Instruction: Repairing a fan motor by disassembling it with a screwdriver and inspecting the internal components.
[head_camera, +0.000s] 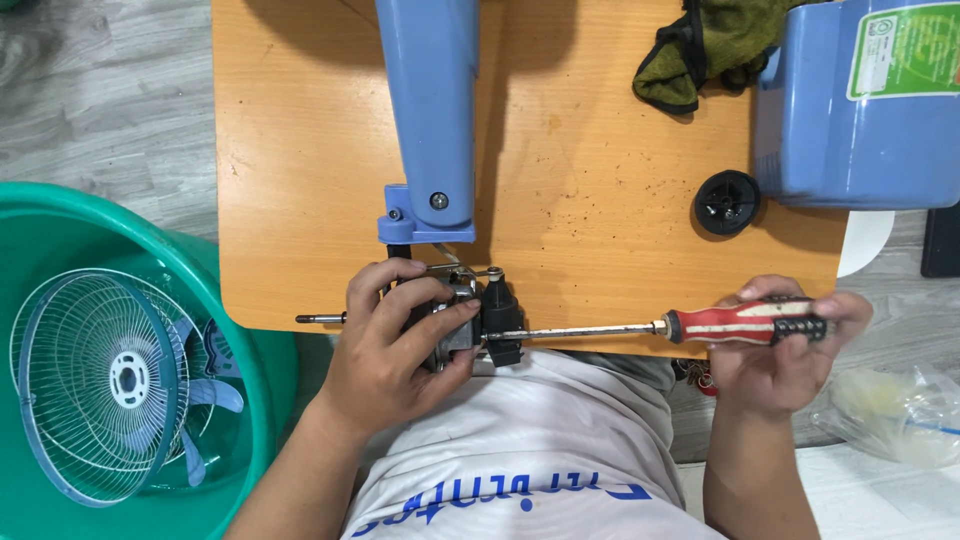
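The left grip (400, 345) clenches a fan motor (462, 318) at the near edge of the tabletop (300, 150). The right grip (790, 345) grasps a red-handled screwdriver (745, 322), its tip against the motor's black rear part.

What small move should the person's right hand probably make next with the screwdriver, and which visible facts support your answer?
Probably turn the screwdriver in place. Its tip already meets the black rear part of the fan motor, the right hand grips the red handle, and the left hand steadies the motor at the table edge. Which way to turn cannot be told.
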